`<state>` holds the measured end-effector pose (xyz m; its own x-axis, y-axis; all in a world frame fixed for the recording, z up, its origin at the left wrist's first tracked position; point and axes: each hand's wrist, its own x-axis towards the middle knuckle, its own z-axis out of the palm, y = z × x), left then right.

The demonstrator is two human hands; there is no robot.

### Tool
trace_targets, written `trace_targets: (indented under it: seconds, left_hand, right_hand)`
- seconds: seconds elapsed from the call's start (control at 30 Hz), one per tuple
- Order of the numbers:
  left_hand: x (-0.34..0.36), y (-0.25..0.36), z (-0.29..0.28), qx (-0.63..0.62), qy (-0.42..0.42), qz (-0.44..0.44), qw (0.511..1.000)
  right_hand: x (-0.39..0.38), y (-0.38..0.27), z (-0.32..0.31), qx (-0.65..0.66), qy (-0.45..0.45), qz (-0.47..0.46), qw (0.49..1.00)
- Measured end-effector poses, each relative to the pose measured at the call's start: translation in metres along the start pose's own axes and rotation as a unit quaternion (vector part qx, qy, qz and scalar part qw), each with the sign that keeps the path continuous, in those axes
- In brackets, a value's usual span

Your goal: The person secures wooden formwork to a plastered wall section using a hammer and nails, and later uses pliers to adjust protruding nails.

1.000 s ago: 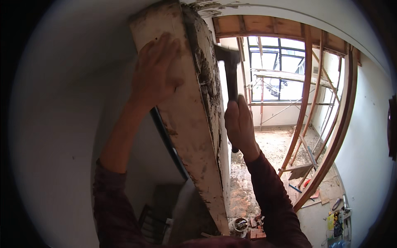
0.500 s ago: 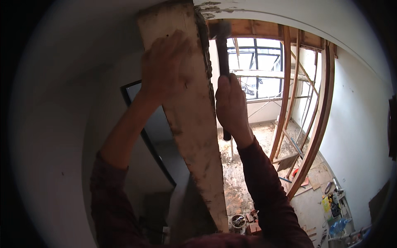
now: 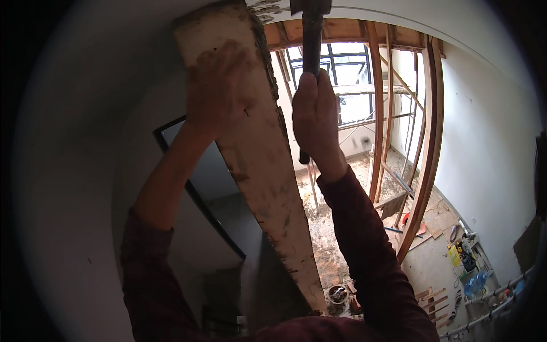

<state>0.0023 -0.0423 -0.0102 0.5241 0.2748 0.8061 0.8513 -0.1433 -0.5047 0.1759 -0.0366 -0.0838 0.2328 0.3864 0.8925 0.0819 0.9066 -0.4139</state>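
Your right hand (image 3: 317, 117) is wrapped tightly around the handle of a hammer (image 3: 311, 48), raised to the right of a long, pale, worn beam (image 3: 268, 182), with the hammer's head up at the top edge of your view. Your left hand (image 3: 216, 91) lies on the beam's broad face with its fingers spread, gripping nothing. Below, past your right forearm, a round bucket (image 3: 330, 296) stands on the littered floor (image 3: 325, 245); something dark sits inside, though from this height you can't fairly say what. Further right, near the white wall (image 3: 478, 131), you have a yellow bag-like item (image 3: 454, 255) touching a black bundle (image 3: 468, 261), and just below them a crumpled-looking, see-through blue plastic item (image 3: 477, 283), its contents too small to tell.
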Motion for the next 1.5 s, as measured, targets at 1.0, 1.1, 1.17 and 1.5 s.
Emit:
trace_targets:
  seconds: [1.0, 1.1, 1.17, 1.5]
  left_hand:
    - [0.013, -0.003, -0.006, 0.016, -0.091, -0.006, 0.996]
    - [-0.006, -0.014, 0.003, 0.028, 0.006, 0.027, 0.999]
    - [-0.002, -0.004, 0.0, 0.039, 0.03, 0.025, 0.998]
    - [-0.007, -0.003, 0.005, -0.019, 0.007, 0.026, 0.999]
  right_hand:
    - [0.007, 0.027, 0.0, -0.148, -0.042, -0.06, 0.986]
    - [-0.002, 0.004, -0.001, 0.081, 0.045, -0.047, 0.995]
    - [-0.006, 0.005, -0.006, 0.135, 0.1, -0.103, 0.98]
    - [-0.023, 0.015, -0.011, 0.1, 0.022, 0.004, 0.995]
